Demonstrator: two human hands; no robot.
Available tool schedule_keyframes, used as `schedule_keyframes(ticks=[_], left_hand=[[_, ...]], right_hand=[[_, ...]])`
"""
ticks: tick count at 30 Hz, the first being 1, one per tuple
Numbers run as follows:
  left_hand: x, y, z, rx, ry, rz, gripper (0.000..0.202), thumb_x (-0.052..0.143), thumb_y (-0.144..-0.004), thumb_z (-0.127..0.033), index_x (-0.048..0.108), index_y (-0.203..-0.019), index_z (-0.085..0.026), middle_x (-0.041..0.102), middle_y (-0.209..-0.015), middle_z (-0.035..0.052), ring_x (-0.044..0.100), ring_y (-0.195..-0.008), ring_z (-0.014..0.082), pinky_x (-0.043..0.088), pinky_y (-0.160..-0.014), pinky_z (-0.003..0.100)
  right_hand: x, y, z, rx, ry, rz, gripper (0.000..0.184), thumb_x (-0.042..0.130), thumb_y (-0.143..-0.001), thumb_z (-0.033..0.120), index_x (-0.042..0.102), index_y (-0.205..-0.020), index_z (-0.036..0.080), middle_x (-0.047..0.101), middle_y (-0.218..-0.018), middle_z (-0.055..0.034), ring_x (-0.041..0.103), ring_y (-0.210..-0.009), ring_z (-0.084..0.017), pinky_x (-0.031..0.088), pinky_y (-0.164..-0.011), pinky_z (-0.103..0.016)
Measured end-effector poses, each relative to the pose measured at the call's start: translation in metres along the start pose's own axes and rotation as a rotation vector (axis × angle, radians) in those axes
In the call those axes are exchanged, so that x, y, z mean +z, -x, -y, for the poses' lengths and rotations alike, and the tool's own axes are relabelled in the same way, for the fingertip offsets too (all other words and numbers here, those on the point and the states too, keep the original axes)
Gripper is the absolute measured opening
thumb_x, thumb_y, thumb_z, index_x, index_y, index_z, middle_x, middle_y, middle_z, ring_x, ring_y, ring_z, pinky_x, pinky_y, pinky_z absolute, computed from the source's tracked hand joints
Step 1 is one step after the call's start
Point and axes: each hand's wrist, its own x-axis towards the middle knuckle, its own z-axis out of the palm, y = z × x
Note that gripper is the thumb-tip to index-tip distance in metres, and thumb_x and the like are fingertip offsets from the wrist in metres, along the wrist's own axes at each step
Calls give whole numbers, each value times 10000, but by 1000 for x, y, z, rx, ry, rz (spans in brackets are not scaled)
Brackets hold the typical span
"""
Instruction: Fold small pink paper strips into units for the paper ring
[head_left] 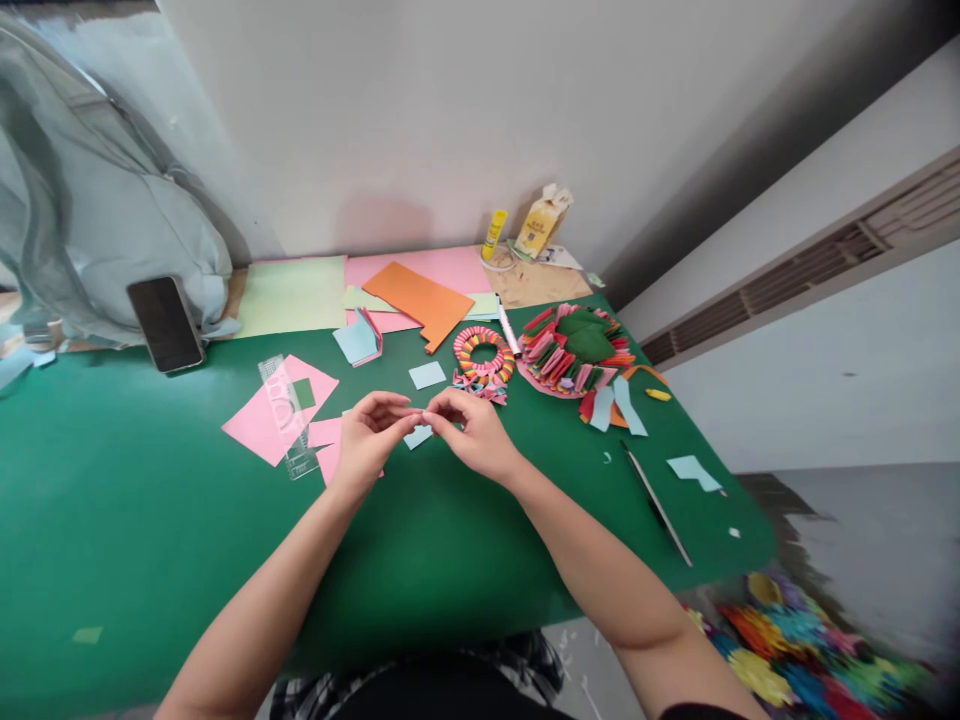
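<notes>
My left hand (373,432) and my right hand (471,430) meet above the green table, fingertips pinched together. Between them is a small pale piece of paper (424,414), mostly covered by the fingers. Just below the fingertips shows a light-blue paper piece (418,437), and another light-blue rectangle (427,375) lies a little beyond. Behind my right hand sits a ring of folded paper (484,358) in pink, yellow and red. Pink paper pieces (325,433) lie beside my left hand, partly hidden by it.
A clear ruler (288,418) crosses a pink sheet (255,428) on the left, near a phone (166,325) leaning on a grey bag (112,190). Orange paper (420,298), a glue stick (493,235) and a carton (543,222) are behind. Rightward are a folded-paper piece (547,362) and a knife-like tool (657,505).
</notes>
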Motion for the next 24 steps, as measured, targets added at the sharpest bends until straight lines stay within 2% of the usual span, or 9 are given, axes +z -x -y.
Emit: schedule_keyframes(ticks=[4, 10, 16, 19, 22, 24], left_hand=[[0, 1, -1, 37, -7, -21, 363, 818, -604, -321, 590, -845, -172, 667, -723, 39, 664, -724, 195, 544, -686, 293], [2, 2, 1, 46, -18, -1, 327, 785, -654, -319, 620, -895, -171, 666, -784, 45, 652, -761, 177, 539, -737, 290], [4, 2, 2, 18, -27, -30, 317, 799, -631, -326, 640, -853, -165, 661, -786, 48, 646, -769, 177, 538, -749, 298], [4, 2, 1, 40, -21, -40, 287, 789, -648, -334, 640, -828, -167, 659, -787, 51, 649, -755, 187, 543, -714, 306], [3, 1, 0, 50, 10, -57, 261, 774, -672, -323, 637, -829, -165, 664, -797, 58, 654, -776, 198, 541, -717, 311], [3, 0, 0, 51, 24, -60, 256, 769, -678, -314, 639, -835, -159, 662, -784, 56, 647, -749, 184, 536, -706, 301]], right_hand=[[3, 2, 0, -55, 27, -17, 198, 533, -921, 308, 563, -784, 168, 563, -738, -44, 560, -658, -172, 500, -582, -277], [4, 2, -1, 10, -57, -40, 218, 560, -904, 348, 575, -781, 169, 568, -726, -38, 561, -625, -166, 493, -553, -271], [6, 2, -4, 61, -118, -78, 231, 601, -894, 367, 600, -786, 163, 592, -714, -27, 572, -591, -149, 482, -550, -257], [6, 3, -5, 1, -101, -102, 195, 644, -877, 356, 605, -896, 166, 607, -776, -30, 605, -656, -160, 512, -605, -265], [3, 3, -4, -121, -38, -88, 291, 693, -849, 333, 562, -1053, 172, 610, -852, -36, 619, -709, -166, 533, -666, -278], [0, 2, -4, -225, 44, -49, 192, 643, -891, 271, 564, -1037, 174, 611, -883, -44, 615, -739, -162, 526, -696, -282]])
